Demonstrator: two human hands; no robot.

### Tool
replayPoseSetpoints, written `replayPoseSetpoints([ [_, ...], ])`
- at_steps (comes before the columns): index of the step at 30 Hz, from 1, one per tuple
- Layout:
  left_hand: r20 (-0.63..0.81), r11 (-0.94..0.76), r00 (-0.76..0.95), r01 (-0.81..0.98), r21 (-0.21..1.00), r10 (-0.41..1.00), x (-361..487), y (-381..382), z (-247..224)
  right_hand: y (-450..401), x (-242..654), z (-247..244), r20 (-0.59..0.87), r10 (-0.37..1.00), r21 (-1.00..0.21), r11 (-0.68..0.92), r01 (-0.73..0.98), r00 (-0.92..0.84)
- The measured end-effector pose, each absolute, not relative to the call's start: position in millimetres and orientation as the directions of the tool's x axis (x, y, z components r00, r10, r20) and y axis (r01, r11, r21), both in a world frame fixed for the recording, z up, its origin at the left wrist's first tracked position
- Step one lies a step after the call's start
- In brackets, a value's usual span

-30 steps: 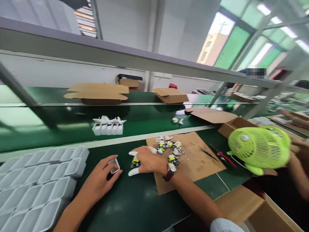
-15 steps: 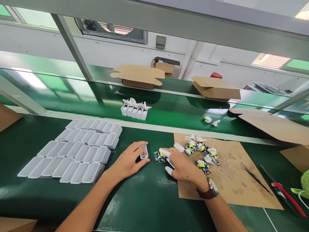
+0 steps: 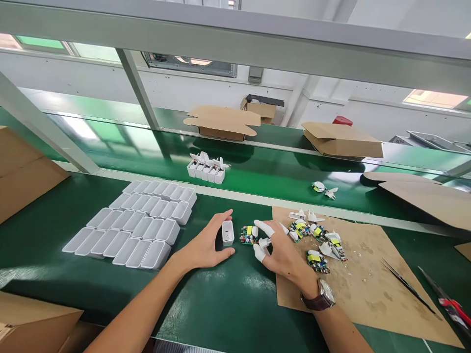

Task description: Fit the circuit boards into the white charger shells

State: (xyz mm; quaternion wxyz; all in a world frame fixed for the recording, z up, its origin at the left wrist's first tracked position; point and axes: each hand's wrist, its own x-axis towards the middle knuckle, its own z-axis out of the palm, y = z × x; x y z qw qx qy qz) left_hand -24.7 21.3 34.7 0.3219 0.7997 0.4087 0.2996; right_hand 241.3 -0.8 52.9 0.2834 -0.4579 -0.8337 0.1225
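Observation:
My left hand (image 3: 206, 245) is open, with thumb and fingers spread around a small white charger housing (image 3: 227, 233). The housing stands on the green table with two slots showing on its end. At the right, my right hand (image 3: 281, 250) wears white finger cots and curls its thumb and fingers around a white plug piece (image 3: 264, 242). Just left of those fingertips lies a small circuit board (image 3: 248, 235) with a yellow part; the hand hides the join between it and the plug piece. Several more circuit boards (image 3: 317, 261) with white plug pieces lie beside this hand.
Rows of open white housings (image 3: 125, 228) fill the table's left. Brown paper (image 3: 353, 279) at right carries tweezers (image 3: 406, 284); red-handled pliers (image 3: 451, 304) lie beyond. Filled housings (image 3: 206, 171) and two loose pieces (image 3: 324, 189) sit on the back green surface. Cardboard boxes (image 3: 31, 171) stand around.
My left fingers have come off the white housing and spread apart. My right thumb and fingers have drawn closer around the plug piece, which has tilted. The whole view has shifted slightly.

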Motion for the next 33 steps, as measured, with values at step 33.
replayPoseSetpoints([
  [33,0.5,-0.69,0.479,0.434,0.58,0.721,-7.8,18.3,21.5,-18.8,221.8,56.9,0.593,0.615,-0.105,0.699,0.707,-0.52],
])
